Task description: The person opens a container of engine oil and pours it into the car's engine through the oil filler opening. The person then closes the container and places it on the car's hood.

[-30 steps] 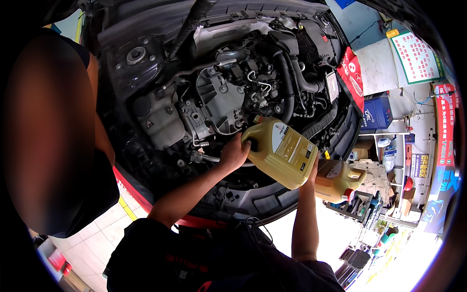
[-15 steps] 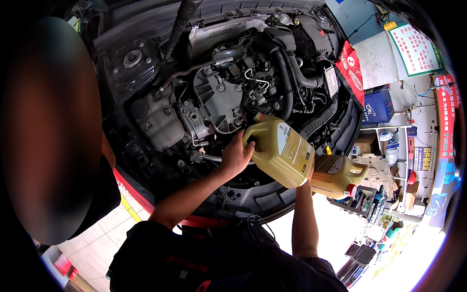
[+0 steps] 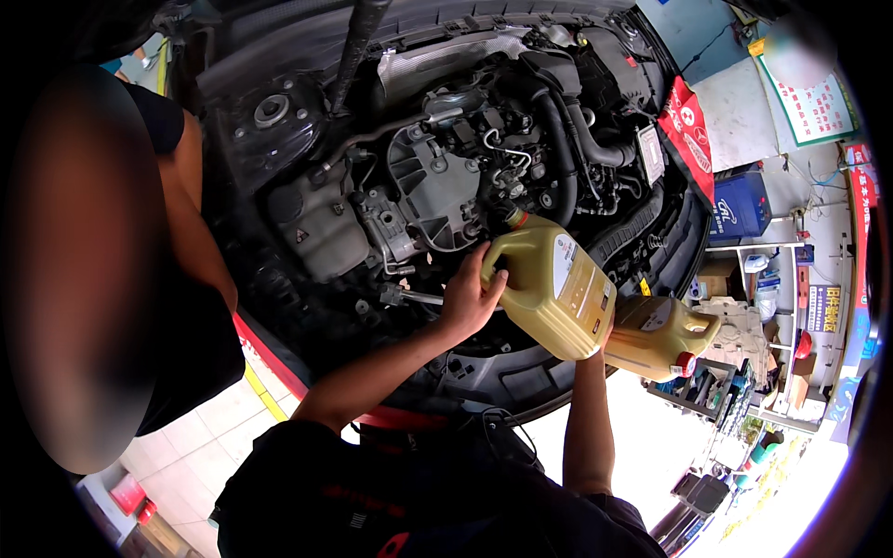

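A gold plastic oil jug point(image 3: 549, 302) is tipped over the engine point(image 3: 437, 181), its neck pointing down at the engine's near side. My left hand point(image 3: 472, 296) is closed around the jug's handle, thumb on top. At the base of the jug, my right hand point(image 3: 603, 342) holds it from below and behind, most of its fingers hidden. Whether oil is flowing cannot be seen. A second gold jug point(image 3: 656, 337) with a red cap rests just right of my right hand, at the front of the engine bay.
A dark prop rod point(image 3: 358, 46) rises at the back of the bay. At left stands another person point(image 3: 195, 214), arm close to the car's edge. A pale reservoir point(image 3: 321, 232) sits left of the engine cover. Shelves point(image 3: 753, 246) and a blue box point(image 3: 739, 206) stand at right.
The whole view has shifted slightly, so the engine and jugs sit farther right. More of the other person's arm shows at left. My grip on the tilted jug is unchanged.
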Demonstrator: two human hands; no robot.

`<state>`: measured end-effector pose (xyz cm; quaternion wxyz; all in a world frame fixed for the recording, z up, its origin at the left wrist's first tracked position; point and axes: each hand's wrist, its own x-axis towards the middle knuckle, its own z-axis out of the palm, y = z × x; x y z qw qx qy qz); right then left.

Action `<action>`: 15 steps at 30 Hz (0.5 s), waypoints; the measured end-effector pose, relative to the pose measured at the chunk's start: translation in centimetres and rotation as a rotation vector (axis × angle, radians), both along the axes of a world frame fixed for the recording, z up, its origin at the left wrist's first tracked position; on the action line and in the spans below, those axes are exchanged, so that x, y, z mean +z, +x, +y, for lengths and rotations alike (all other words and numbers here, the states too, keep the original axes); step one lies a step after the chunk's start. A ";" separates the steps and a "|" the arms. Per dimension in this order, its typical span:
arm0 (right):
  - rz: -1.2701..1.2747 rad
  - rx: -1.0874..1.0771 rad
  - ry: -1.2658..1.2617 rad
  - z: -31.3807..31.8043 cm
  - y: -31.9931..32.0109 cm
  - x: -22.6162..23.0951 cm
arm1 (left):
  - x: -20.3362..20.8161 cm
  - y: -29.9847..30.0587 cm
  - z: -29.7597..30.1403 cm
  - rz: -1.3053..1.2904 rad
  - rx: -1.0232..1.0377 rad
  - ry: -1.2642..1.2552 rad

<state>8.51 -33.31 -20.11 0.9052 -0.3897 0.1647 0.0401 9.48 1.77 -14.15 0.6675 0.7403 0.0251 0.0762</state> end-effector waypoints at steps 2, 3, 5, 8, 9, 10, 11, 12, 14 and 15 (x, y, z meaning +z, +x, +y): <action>-0.046 -0.019 -0.107 -1.0 0.1 -2.0 | -0.8 -0.1 -0.2 -0.034 -0.011 0.006; -0.022 -0.027 -0.105 -0.4 0.1 -1.7 | -0.8 -0.3 -0.2 -0.039 -0.006 -0.007; 0.052 -0.066 -0.081 1.2 -0.3 -0.4 | -0.3 -0.7 -0.2 -0.035 -0.020 -0.029; 0.131 -0.105 -0.066 3.0 -0.5 0.8 | 0.7 -1.2 0.0 -0.011 -0.050 0.008; 0.140 -0.113 -0.072 3.0 -0.5 1.0 | 1.4 -1.3 -0.3 -0.004 -0.051 0.004; 0.149 -0.131 -0.088 2.7 -0.7 1.4 | 1.9 -1.2 -0.7 0.003 -0.055 -0.003; 0.160 -0.128 -0.096 2.7 -0.7 1.6 | 2.3 -1.4 -0.9 0.009 -0.055 -0.013; 0.169 -0.116 -0.095 2.9 -0.6 1.6 | 2.5 -1.4 -0.9 0.017 -0.046 -0.018; 0.186 -0.109 -0.092 3.0 -0.3 1.5 | 2.9 -1.6 -1.4 0.033 -0.038 -0.016; 0.196 -0.110 -0.095 3.0 -0.6 1.5 | 3.0 -1.7 -1.4 0.029 -0.042 -0.019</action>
